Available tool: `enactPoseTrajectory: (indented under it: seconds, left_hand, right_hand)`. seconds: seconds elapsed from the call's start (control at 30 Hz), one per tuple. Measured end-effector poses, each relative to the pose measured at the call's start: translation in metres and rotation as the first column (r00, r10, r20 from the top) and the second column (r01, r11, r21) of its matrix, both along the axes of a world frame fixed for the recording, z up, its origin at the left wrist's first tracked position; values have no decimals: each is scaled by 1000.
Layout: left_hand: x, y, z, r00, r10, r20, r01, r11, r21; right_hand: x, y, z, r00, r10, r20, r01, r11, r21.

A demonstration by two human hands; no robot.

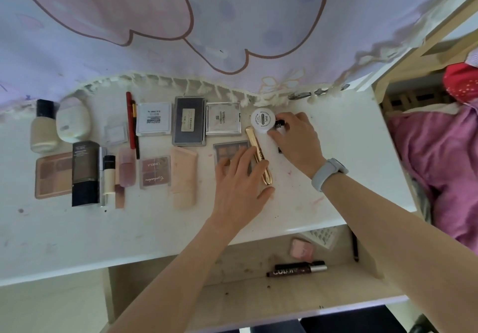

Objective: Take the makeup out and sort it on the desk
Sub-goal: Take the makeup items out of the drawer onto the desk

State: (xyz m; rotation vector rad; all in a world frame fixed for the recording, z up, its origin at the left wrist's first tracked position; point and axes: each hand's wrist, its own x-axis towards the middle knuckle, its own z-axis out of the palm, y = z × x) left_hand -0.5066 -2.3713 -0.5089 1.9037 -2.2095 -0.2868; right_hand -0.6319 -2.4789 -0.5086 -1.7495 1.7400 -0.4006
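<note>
Makeup lies in rows on the white desk (336, 182). My left hand (240, 185) lies with straight fingers over an eyeshadow palette (227, 150), its fingertips touching a gold tube (258, 156). My right hand (297, 141) grips a small black item (278, 122) right beside a round white jar (263, 120). Further left sit a black palette (188, 120), a square compact (223, 118), a white compact (154, 118), a pink palette (155, 171), a beige tube (183, 177), a dark bottle (85, 172) and a foundation bottle (44, 128).
An open drawer (232, 275) below the desk edge holds a brown mascara tube (297, 270), a pink compact (302, 248), a pencil (355, 247) and a white tray (323, 237). A printed curtain (207, 22) hangs along the back. Pink bedding (439, 156) lies to the right.
</note>
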Motion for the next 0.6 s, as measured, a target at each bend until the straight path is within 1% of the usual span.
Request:
enactPoseTrajectory:
  seconds: [0.13,0.27,0.3,0.43,0.6]
  left_hand:
    - [1,0,-4,1000,-5,-23,5,1000,-5]
    - [0,1,-5,998,16,-55,-17,1000,-14]
    - [0,1,-6,998,22,-62,-23,1000,-20]
    - [4,1,-7,995,59,-84,-61,998,-27]
    - [9,3,-10,990,84,-117,-86,996,-12]
  right_hand:
    - [7,-4,-2,998,-44,54,43,999,7]
    - [1,0,0,975,-108,192,105,994,27]
    - [-2,2,1,973,-99,206,94,995,30]
    - [-11,10,2,984,-5,176,-2,999,35]
    - [-4,29,-4,972,-16,236,0,998,65]
